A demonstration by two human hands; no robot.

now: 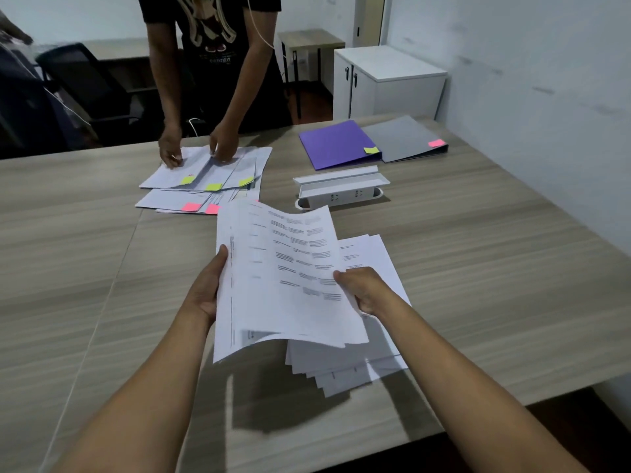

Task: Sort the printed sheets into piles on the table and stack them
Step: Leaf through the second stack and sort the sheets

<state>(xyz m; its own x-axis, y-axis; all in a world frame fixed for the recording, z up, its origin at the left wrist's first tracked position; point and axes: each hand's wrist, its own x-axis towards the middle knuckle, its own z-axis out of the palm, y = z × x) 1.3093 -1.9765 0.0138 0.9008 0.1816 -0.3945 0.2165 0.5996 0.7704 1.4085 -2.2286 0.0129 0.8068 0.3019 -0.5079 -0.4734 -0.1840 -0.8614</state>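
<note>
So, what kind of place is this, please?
Most likely an office or meeting room: a wide wooden table with a built-in socket box, two ring binders, a black swivel chair and a white cabinet.

Purple flat folder (336,143) with a yellow sticky tab (371,150), lying near the far edge of the wood-grain table (495,261). Just beside it, to the right, a grey ring binder (404,138) bearing a pink sticky tab (436,143). In front of both, a white flip-up socket box (339,187) set into the tabletop, lid raised. Beyond the table, a low white two-door cabinet (389,85), a small wooden side table on black legs (309,40) and a black office chair (90,85).
</note>
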